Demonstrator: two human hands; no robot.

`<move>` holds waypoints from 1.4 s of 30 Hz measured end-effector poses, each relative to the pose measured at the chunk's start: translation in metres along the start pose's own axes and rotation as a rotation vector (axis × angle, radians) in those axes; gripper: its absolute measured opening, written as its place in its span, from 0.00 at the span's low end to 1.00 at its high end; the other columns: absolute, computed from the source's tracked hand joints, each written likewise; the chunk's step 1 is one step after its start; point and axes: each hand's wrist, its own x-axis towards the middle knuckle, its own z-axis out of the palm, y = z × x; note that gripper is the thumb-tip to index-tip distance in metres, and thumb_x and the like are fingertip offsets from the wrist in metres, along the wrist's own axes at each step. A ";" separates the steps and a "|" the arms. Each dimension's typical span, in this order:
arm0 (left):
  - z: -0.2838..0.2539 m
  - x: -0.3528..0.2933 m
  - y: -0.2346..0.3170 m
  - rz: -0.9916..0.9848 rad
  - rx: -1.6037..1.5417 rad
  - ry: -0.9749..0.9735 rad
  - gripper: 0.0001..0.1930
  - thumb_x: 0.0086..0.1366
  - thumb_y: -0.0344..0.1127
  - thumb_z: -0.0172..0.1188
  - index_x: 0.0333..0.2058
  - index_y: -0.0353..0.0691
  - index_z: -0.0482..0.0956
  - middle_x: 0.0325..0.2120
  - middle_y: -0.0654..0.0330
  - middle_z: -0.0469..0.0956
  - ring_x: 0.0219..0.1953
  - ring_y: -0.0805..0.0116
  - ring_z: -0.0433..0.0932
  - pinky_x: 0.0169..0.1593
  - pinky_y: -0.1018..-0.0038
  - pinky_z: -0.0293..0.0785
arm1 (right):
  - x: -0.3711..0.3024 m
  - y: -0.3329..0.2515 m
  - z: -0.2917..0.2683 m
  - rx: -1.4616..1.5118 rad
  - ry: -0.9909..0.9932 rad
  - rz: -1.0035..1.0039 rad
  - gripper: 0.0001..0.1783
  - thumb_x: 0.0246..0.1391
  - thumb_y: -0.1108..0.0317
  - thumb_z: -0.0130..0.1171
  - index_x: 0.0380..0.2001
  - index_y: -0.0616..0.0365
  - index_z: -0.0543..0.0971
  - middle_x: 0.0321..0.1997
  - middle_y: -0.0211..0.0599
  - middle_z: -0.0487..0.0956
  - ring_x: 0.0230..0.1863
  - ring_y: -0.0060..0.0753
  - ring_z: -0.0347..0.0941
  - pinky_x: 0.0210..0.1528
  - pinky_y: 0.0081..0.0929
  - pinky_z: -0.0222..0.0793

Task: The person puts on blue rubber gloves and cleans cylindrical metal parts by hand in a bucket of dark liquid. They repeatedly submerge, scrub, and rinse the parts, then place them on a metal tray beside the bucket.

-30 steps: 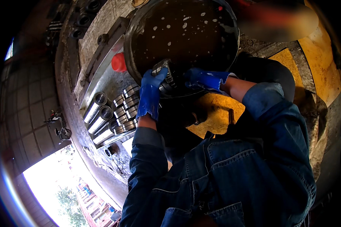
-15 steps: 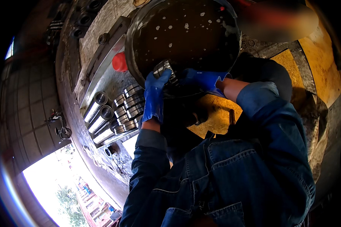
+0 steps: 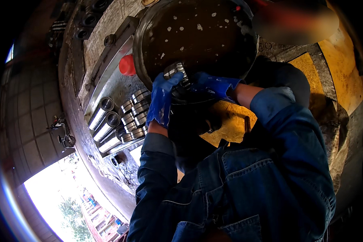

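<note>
A shiny ribbed metal bearing sits at the near rim of a large round dark tub speckled with pale flecks. My left hand, in a blue glove, reaches up and grips the bearing from the left. My right hand, also in a blue glove, closes on it from the right, partly over a dark part beneath. Both denim sleeves come in from the lower edge. The underside of the bearing is hidden by my fingers.
Rows of steel rings and cylinders lie on a metal tray left of my hands. A red round object sits beside the tub. Yellow painted metal lies under my right arm. A bright doorway opens at lower left.
The bearing has risen slightly toward the tub's rim. My right hand has slid left, closer to my left hand; both keep their hold.
</note>
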 end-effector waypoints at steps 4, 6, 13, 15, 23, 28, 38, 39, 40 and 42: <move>-0.040 0.047 -0.075 0.018 -0.060 -0.042 0.27 0.67 0.42 0.69 0.57 0.30 0.76 0.47 0.49 0.83 0.48 0.60 0.84 0.52 0.69 0.83 | -0.001 -0.025 0.020 0.011 -0.011 -0.025 0.25 0.51 0.66 0.68 0.55 0.55 0.82 0.52 0.43 0.85 0.55 0.40 0.80 0.58 0.37 0.76; -0.043 0.060 -0.095 0.009 -0.064 -0.056 0.26 0.68 0.38 0.66 0.59 0.30 0.74 0.47 0.49 0.83 0.47 0.61 0.84 0.53 0.71 0.82 | -0.011 -0.029 0.021 0.001 -0.008 -0.013 0.25 0.52 0.66 0.68 0.55 0.56 0.82 0.52 0.43 0.85 0.55 0.39 0.80 0.58 0.37 0.75; -0.012 0.031 -0.047 0.079 -0.220 -0.086 0.23 0.70 0.36 0.65 0.59 0.30 0.75 0.44 0.51 0.84 0.45 0.64 0.84 0.50 0.73 0.81 | -0.033 -0.028 -0.011 0.040 0.165 0.079 0.21 0.62 0.62 0.63 0.55 0.59 0.82 0.53 0.48 0.84 0.54 0.42 0.80 0.59 0.36 0.74; -0.014 0.028 -0.052 0.052 -0.179 -0.045 0.22 0.68 0.38 0.67 0.57 0.31 0.78 0.44 0.53 0.84 0.45 0.65 0.83 0.50 0.73 0.81 | -0.040 -0.039 -0.011 0.111 0.231 0.049 0.21 0.64 0.60 0.62 0.55 0.60 0.82 0.52 0.49 0.84 0.53 0.42 0.80 0.58 0.37 0.74; -0.014 0.060 -0.056 0.045 -0.066 -0.106 0.24 0.66 0.42 0.67 0.56 0.34 0.79 0.46 0.53 0.83 0.45 0.61 0.83 0.49 0.69 0.81 | -0.003 -0.041 0.005 0.145 0.456 0.197 0.17 0.64 0.60 0.59 0.47 0.63 0.84 0.42 0.51 0.85 0.44 0.43 0.83 0.48 0.37 0.77; -0.018 0.038 -0.046 0.086 -0.186 -0.165 0.27 0.65 0.44 0.67 0.58 0.34 0.76 0.47 0.50 0.83 0.48 0.58 0.83 0.52 0.64 0.80 | -0.004 -0.038 0.015 0.107 0.506 0.106 0.15 0.64 0.62 0.60 0.45 0.61 0.84 0.42 0.53 0.85 0.45 0.44 0.83 0.49 0.39 0.77; 0.025 -0.009 -0.045 -0.026 0.707 0.563 0.52 0.58 0.53 0.70 0.74 0.41 0.53 0.60 0.37 0.74 0.61 0.43 0.77 0.63 0.56 0.75 | -0.051 -0.065 0.008 0.000 0.411 0.068 0.20 0.69 0.59 0.50 0.51 0.62 0.82 0.50 0.47 0.85 0.53 0.38 0.80 0.56 0.33 0.73; 0.041 -0.002 -0.042 -0.026 0.683 0.559 0.52 0.58 0.54 0.69 0.74 0.41 0.52 0.61 0.37 0.73 0.61 0.42 0.76 0.63 0.56 0.75 | -0.039 -0.045 -0.006 -0.179 0.488 0.074 0.21 0.68 0.58 0.51 0.51 0.62 0.82 0.50 0.48 0.85 0.53 0.39 0.80 0.56 0.34 0.74; 0.064 0.002 -0.022 -0.003 0.677 0.471 0.53 0.59 0.56 0.68 0.75 0.42 0.50 0.61 0.37 0.73 0.61 0.41 0.76 0.62 0.55 0.76 | -0.032 -0.016 -0.034 -0.365 0.586 0.100 0.21 0.68 0.57 0.52 0.51 0.62 0.83 0.50 0.48 0.85 0.52 0.40 0.81 0.55 0.35 0.74; 0.053 0.006 -0.016 -0.014 0.750 0.347 0.50 0.62 0.53 0.65 0.75 0.46 0.47 0.62 0.40 0.72 0.60 0.42 0.78 0.60 0.52 0.76 | -0.027 -0.011 -0.033 -0.355 0.654 0.116 0.21 0.66 0.56 0.56 0.50 0.62 0.83 0.50 0.49 0.85 0.51 0.42 0.82 0.55 0.37 0.75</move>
